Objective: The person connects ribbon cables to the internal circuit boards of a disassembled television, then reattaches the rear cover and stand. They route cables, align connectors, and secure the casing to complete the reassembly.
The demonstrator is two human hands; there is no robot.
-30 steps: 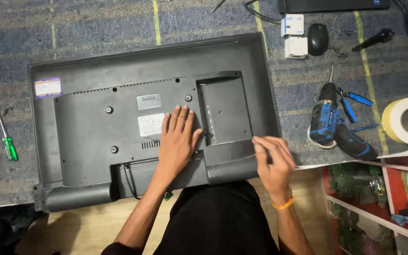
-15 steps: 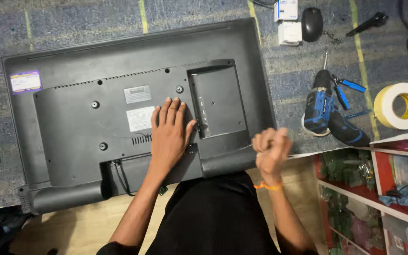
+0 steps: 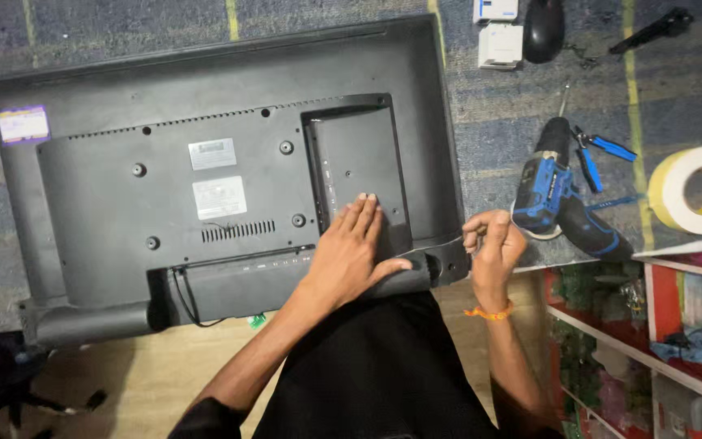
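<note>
A flat-screen television [image 3: 205, 162] is laid face down, its long axis running crosswise ahead of both hands. The left hand [image 3: 351, 252] is pressed flat and open on the back cover near the lower edge — the nearer of the two. The right hand [image 3: 493, 244] is held just off the television's lower right corner, fingers curled and pinched; whether something small is gripped cannot be told. A blue cordless drill [image 3: 558, 191] lies beyond the right hand — untouched.
</note>
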